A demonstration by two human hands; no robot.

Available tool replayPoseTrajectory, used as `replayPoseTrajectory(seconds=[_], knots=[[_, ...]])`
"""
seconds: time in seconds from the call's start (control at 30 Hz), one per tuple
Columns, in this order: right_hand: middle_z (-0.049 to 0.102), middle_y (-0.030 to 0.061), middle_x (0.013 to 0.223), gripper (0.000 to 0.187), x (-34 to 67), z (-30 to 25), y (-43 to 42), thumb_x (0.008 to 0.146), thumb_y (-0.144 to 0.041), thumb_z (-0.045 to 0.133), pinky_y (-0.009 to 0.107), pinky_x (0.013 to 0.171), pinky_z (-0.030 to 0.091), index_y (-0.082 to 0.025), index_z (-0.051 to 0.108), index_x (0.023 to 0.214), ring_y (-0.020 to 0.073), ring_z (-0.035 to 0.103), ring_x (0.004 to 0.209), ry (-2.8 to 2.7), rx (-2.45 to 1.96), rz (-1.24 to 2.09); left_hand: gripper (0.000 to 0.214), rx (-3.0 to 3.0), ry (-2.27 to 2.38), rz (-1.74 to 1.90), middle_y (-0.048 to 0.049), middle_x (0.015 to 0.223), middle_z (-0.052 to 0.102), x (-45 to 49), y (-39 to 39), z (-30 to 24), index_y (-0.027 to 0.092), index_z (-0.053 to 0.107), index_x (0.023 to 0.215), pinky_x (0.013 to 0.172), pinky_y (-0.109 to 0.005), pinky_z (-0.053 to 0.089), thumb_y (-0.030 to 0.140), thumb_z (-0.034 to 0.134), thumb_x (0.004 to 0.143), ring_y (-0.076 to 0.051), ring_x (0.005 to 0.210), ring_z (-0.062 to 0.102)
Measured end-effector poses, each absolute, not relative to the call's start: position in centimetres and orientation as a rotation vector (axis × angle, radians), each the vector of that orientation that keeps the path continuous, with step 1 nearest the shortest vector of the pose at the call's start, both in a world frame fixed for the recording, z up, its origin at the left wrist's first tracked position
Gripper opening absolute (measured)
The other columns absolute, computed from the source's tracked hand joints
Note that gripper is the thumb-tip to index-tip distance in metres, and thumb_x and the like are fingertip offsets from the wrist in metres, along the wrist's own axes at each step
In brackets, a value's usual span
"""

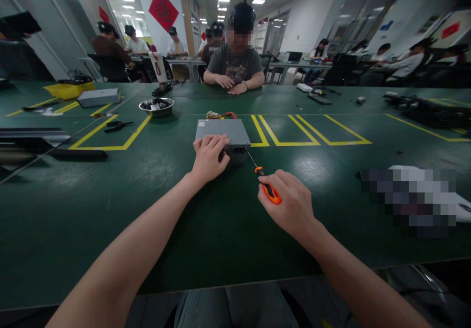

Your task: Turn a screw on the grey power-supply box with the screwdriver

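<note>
A grey metal computer power supply (230,130) lies on the green table in front of me, its power socket facing me and a bundle of coloured cables (221,115) at its far side. My left hand (211,155) grips its near left part, fingers over the top and thumb at the front face. In my right hand (289,198) is an orange and black screwdriver (270,190), held by the handle. Its thin shaft points up and left, with the tip at the lower right front corner of the power supply. Whether the tip sits in a screw is too small to tell.
Left of the power supply stands a metal bowl (156,106) with dark parts in it. Farther left are a yellow tray (68,90) and a grey box (99,97). Black cables (423,109) lie at the far right. Across the table sits a person (237,58).
</note>
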State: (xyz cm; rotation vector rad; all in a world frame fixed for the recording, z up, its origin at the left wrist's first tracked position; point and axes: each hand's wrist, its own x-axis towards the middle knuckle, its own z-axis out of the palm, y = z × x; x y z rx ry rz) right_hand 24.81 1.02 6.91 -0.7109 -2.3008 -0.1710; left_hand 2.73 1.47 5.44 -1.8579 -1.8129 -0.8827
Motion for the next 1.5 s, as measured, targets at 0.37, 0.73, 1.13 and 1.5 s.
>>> replayPoseTrajectory(seconds=[0.37,0.73,1.13,1.5], knots=[[0.060,0.0022,0.071,0.016,24.98,6.66,1.25,0.085,-0.028,0.045,0.024,0.054,0.038,-0.015,0.053,0.088,0.0118,0.055,0.058,-2.257,-0.825,-0.121,0.027,-1.862,-1.787,-0.929,-0.0008,0.117,0.058,2.67,1.55,5.21,0.025,0.054,0.104,0.089,-0.042,0.024,0.019,0.047,0.078,-0.023,0.109,0.046],[0.056,0.0042,0.074,0.025,24.65,6.93,0.90,0.085,-0.034,0.045,0.028,0.062,0.039,-0.015,0.057,0.096,0.0154,0.053,0.067,-2.330,-0.802,-0.097,0.028,-1.845,-1.767,-0.913,0.0004,0.118,0.058,2.56,1.67,5.04,0.026,0.053,0.104,0.088,-0.042,0.025,0.019,0.047,0.078,-0.022,0.109,0.045],[0.058,0.0047,0.077,0.018,24.71,6.65,0.81,0.082,-0.021,0.045,0.027,0.061,0.039,-0.014,0.057,0.093,0.0138,0.052,0.065,-2.314,-0.766,-0.141,0.027,-1.852,-1.769,-0.908,0.0004,0.118,0.058,2.68,1.51,5.25,0.025,0.053,0.104,0.087,-0.042,0.025,0.020,0.047,0.079,-0.022,0.109,0.046],[0.056,-0.0009,0.059,0.034,24.86,6.86,0.87,0.087,-0.039,0.038,0.023,0.044,0.033,-0.012,0.050,0.103,0.0111,0.050,0.044,-2.237,-1.033,0.110,0.028,-1.864,-1.790,-0.920,-0.0012,0.119,0.057,2.69,1.59,5.16,0.025,0.053,0.105,0.089,-0.042,0.024,0.020,0.047,0.078,-0.024,0.110,0.045]])
